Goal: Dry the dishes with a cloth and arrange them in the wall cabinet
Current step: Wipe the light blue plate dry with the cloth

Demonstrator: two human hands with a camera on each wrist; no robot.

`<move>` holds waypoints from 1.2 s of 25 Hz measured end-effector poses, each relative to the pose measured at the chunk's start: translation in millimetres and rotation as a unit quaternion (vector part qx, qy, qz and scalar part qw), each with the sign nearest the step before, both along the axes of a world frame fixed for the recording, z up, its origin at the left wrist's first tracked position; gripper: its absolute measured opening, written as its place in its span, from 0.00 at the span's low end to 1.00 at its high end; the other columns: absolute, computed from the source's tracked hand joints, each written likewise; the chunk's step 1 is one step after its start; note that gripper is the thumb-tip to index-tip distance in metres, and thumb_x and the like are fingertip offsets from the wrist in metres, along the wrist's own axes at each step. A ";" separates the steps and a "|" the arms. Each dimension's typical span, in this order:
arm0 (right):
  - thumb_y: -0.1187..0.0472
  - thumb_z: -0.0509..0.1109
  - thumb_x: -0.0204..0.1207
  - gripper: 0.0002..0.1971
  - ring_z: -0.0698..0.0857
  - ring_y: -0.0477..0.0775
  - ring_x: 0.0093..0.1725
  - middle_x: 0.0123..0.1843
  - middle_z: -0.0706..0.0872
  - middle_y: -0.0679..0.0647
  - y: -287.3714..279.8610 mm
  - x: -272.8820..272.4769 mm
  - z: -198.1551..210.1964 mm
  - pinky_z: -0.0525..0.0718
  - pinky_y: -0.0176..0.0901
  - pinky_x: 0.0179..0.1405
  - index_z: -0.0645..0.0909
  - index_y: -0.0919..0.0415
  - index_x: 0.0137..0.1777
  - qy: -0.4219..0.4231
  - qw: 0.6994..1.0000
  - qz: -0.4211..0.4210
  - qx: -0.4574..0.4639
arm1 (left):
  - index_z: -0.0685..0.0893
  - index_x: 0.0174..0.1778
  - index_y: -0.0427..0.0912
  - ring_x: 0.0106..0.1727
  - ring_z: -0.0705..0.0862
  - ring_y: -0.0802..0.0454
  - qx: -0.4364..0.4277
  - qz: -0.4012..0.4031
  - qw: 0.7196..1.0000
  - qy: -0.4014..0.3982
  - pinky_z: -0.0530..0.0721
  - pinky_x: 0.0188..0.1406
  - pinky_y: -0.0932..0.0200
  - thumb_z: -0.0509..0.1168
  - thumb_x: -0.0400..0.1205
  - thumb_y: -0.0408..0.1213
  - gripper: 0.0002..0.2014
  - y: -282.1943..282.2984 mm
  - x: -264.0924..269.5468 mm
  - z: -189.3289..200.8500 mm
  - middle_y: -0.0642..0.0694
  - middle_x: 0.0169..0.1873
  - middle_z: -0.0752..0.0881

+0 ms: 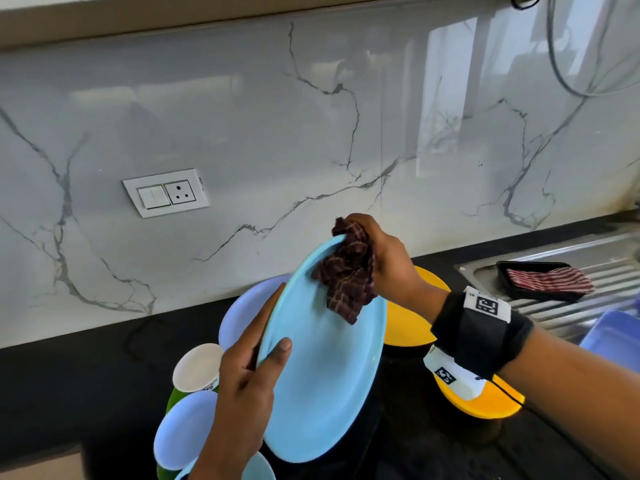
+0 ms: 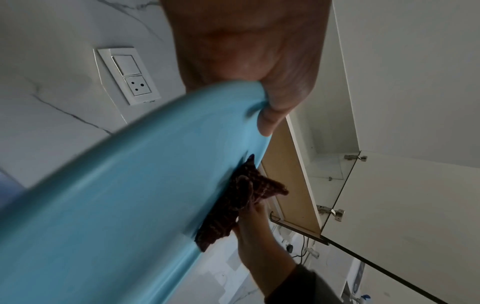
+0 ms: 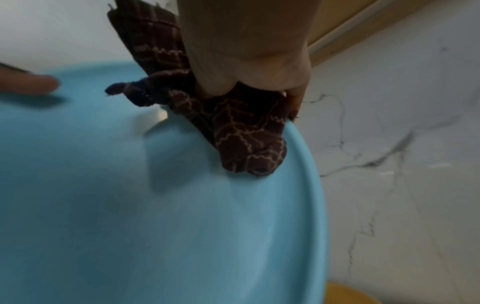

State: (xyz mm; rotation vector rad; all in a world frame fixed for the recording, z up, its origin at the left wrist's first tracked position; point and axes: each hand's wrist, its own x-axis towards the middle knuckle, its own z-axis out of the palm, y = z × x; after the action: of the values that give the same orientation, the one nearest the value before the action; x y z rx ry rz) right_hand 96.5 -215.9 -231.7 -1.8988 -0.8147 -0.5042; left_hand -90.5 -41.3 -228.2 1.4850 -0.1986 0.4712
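The left hand [image 1: 247,372] grips the tilted blue plate [image 1: 329,368] by its rim, exposing its face to the cloth [image 1: 349,271] bunched in the right hand's [image 1: 384,258] grip.

light blue plate [image 1: 325,375], brown patterned cloth [image 1: 349,271]

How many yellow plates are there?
2. One yellow plate lies behind the blue plate, under the right hand. The other lies nearer, under the right wrist. More may be hidden behind the blue plate.
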 end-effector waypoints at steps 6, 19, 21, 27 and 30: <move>0.54 0.81 0.71 0.23 0.89 0.55 0.56 0.55 0.90 0.52 -1.2 2.6 -54.0 0.89 0.45 0.46 0.79 0.54 0.65 0.330 0.917 0.009 0.223 | 0.88 0.58 0.66 0.67 0.84 0.49 -0.065 0.050 0.996 -0.047 0.83 0.65 0.49 0.69 0.66 0.27 0.31 -4.6 -2.4 13.8 0.51 0.64 0.87; 0.73 0.83 0.64 0.28 0.90 0.59 0.48 0.51 0.90 0.59 26.5 -41.5 -78.6 0.90 0.56 0.47 0.78 0.56 0.62 0.480 0.824 -0.023 0.302 | 0.77 0.73 0.58 0.71 0.80 0.39 -0.198 0.131 0.971 -0.033 0.81 0.66 0.33 0.68 0.72 0.33 0.31 13.2 9.2 -4.2 0.46 0.70 0.82; 0.73 0.79 0.68 0.27 0.88 0.55 0.51 0.52 0.88 0.53 2.8 -31.8 -67.2 0.88 0.51 0.53 0.75 0.55 0.64 0.398 0.898 -0.039 0.186 | 0.78 0.72 0.55 0.62 0.86 0.39 -0.233 0.097 0.966 0.052 0.86 0.55 0.33 0.71 0.70 0.35 0.32 32.2 3.6 -9.2 0.41 0.64 0.86; 0.72 0.69 0.70 0.36 0.80 0.59 0.52 0.49 0.79 0.50 -25.0 -11.3 -28.1 0.82 0.52 0.46 0.59 0.58 0.77 0.183 0.973 -0.090 -0.112 | 0.93 0.51 0.38 0.47 0.92 0.39 -0.338 -0.020 0.905 0.259 0.91 0.39 0.45 0.74 0.68 0.48 0.21 25.3 -7.0 -25.6 0.33 0.52 0.90; 0.73 0.72 0.65 0.37 0.68 0.53 0.59 0.61 0.65 0.52 -16.8 -16.7 -17.9 0.75 0.44 0.58 0.61 0.66 0.74 0.105 0.988 -0.106 -0.028 | 0.95 0.44 0.44 0.48 0.92 0.41 -0.351 -0.039 0.905 0.237 0.91 0.34 0.50 0.88 0.43 0.53 0.34 13.5 -5.0 -32.9 0.36 0.52 0.91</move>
State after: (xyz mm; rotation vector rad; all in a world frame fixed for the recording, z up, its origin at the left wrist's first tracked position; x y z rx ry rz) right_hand 79.8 -232.7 -249.6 -2.0624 -0.4957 -0.4037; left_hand -95.5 -27.8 -261.1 0.8328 0.2784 0.0775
